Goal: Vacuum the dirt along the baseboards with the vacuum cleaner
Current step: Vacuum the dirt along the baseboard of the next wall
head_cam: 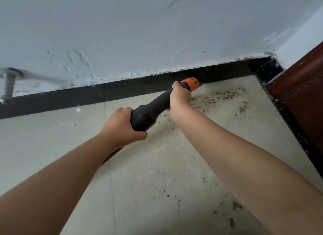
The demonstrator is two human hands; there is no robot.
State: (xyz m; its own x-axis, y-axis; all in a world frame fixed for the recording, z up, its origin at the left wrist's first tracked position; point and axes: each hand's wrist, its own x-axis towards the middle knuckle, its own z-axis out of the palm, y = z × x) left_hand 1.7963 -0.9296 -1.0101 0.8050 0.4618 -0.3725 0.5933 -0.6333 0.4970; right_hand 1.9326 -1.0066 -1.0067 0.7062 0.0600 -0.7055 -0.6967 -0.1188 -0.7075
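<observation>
black plastic vacuum tube with orange nozzle [152,108]: nozzle tip against black baseboard [122,93]. my left hand [122,128] grips its wide rear end, my right hand [180,98] wraps it near the nozzle. brown dirt crumbs [225,94] on the floor beside the baseboard, right of the nozzle.

No readable text, label or number anywhere.

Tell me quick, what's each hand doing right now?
Left hand: grips the wide rear end of the vacuum tube.
Right hand: grips the tube near the orange nozzle.
</observation>
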